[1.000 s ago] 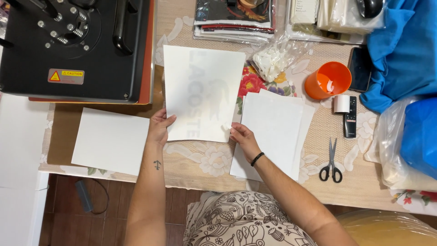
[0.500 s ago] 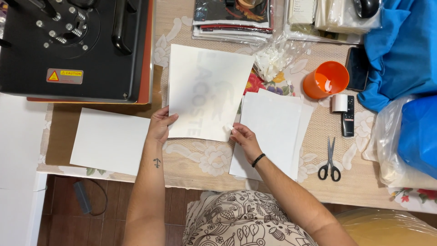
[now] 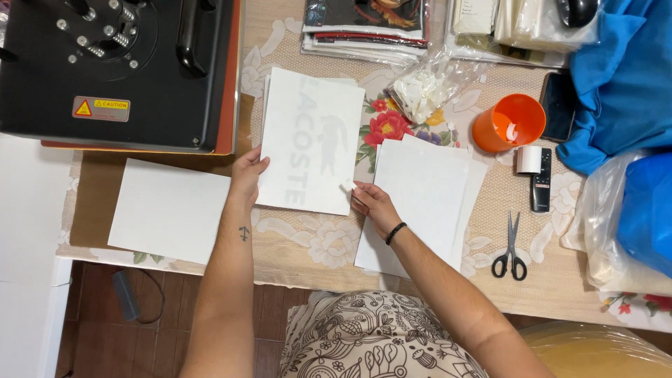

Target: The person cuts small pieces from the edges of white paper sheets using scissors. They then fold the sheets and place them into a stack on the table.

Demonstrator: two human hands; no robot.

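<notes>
A white sheet with a faint grey mirrored print lies on the table in front of me. My left hand presses its left edge with the fingers spread on the paper. My right hand pinches the sheet's lower right corner between thumb and fingers, and wears a black band at the wrist. A stack of blank white sheets sits just right of that hand. Another blank white sheet lies to the left, on brown paper.
A black heat press fills the back left. An orange cup, a tape roll, a black remote and scissors lie to the right. Blue fabric, plastic bags and stacked prints crowd the back.
The printed sheet has slid slightly left and toward me. Both hands stay on it, the right one now gripping its lower corner.
</notes>
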